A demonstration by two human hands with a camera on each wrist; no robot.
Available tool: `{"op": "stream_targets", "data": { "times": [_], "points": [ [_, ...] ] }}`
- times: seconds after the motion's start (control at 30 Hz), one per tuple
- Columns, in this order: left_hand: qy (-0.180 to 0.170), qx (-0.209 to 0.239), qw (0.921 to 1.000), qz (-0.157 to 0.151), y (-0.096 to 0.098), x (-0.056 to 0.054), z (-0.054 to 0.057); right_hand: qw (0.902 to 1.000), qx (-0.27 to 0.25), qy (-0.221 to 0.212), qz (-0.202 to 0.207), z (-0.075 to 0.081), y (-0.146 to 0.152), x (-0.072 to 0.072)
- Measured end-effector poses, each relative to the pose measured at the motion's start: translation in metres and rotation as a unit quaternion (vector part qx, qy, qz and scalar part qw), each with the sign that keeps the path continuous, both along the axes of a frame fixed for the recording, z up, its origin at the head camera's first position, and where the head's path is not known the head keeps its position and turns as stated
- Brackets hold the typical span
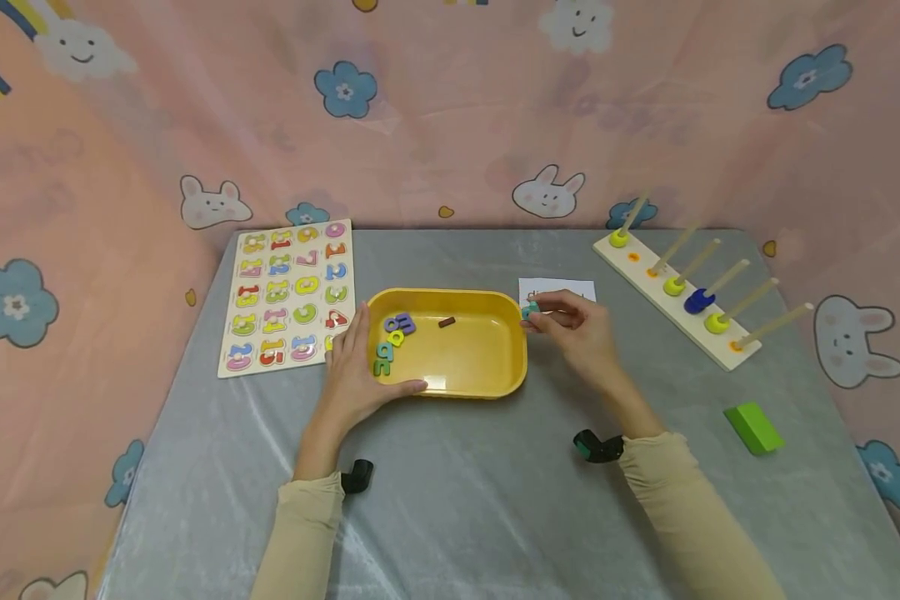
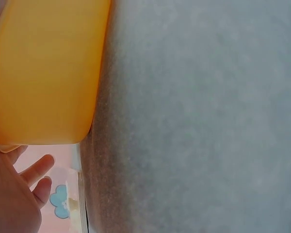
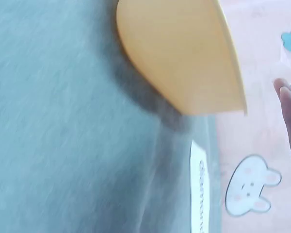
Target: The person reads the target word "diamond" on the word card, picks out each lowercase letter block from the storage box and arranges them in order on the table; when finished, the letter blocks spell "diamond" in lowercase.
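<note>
My left hand [image 1: 350, 367] rests against the left end of a yellow tray [image 1: 450, 392], thumb along the front rim and fingers spread along the side. In the left wrist view, two of its fingertips stand away from the tray wall. Just beyond the tray's right end, my right hand [image 1: 581, 333] pinches a small teal letter [image 1: 529, 310] between thumb and fingers; which letter is unclear. Behind that hand lies a white card [image 1: 570, 288], partly covered, with a printed word like "diamond". Purple letters [image 1: 405, 323], a yellow letter [image 1: 396, 337], a teal letter [image 1: 385, 352] and a green letter [image 1: 382, 367] lie at the tray's left.
A small brown bar [image 1: 447, 322] lies in the tray. To the left is a wooden number board [image 1: 225, 362] full of coloured numerals. At the right stand a peg board [image 1: 652, 287] with upright sticks and beads, and a green block [image 1: 753, 427]. Patterned pink cloth hangs behind.
</note>
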State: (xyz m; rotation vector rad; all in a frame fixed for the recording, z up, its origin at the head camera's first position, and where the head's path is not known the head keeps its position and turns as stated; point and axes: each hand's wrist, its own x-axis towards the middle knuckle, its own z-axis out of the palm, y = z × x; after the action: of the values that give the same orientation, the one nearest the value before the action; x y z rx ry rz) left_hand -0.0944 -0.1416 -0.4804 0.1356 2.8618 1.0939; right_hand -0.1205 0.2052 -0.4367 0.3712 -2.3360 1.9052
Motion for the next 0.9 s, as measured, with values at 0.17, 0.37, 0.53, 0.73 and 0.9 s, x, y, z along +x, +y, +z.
{"op": "stream_targets", "data": {
  "times": [0.17,0.37,0.53,0.73,0.9],
  "points": [
    [-0.003,-0.003,1.0,0.002,0.0,0.0,0.0,0.9951,0.074,0.001,-0.066,-0.005,0.016,0.004],
    [-0.003,-0.002,1.0,0.003,-0.001,0.0,0.0,0.9784,0.187,-0.008,-0.087,-0.02,0.03,0.007],
    [-0.007,-0.001,1.0,0.002,-0.001,0.0,-0.001,0.9645,0.254,-0.051,-0.052,-0.036,0.034,0.014],
    [-0.005,0.004,1.0,0.003,0.0,0.0,-0.002,0.9616,0.253,-0.098,-0.041,-0.045,0.03,0.02],
    [-0.004,0.005,1.0,0.005,0.001,0.001,-0.002,0.9619,0.247,-0.108,-0.043,-0.048,0.029,0.019]
  ]
}}
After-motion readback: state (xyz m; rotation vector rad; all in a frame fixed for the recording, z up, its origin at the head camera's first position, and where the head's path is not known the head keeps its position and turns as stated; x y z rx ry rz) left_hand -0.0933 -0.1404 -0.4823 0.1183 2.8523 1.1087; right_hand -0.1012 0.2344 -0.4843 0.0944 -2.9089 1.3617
